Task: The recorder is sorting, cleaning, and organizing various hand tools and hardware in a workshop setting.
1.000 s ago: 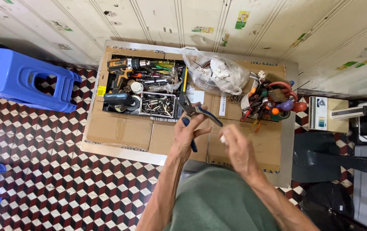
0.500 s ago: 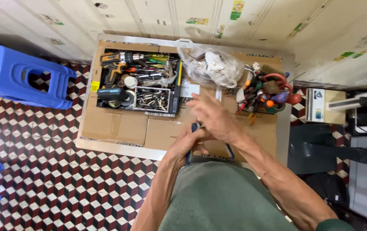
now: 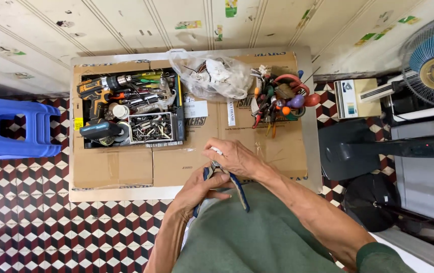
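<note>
Item: blue-handled pliers (image 3: 225,181), held over the near edge of the cardboard-covered table (image 3: 126,167). Left hand (image 3: 197,188) had its fingers curled round the handles; right hand (image 3: 234,157) was closed over the pliers' head, pinching a small white piece (image 3: 216,150). Behind the table's near edge: tool tray (image 3: 128,114), plastic bag (image 3: 212,76), screwdriver cluster (image 3: 280,98). Handling judgement: steady both wrists, squeeze gently.

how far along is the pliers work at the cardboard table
Done: the tool box sits open and the blue-handled pliers are out, in the left hand. In hand: the right hand pinches a small white piece above the pliers' head. Left: whether the piece is gripped or cut cannot be seen; the plastic bag of parts lies apart.
</note>
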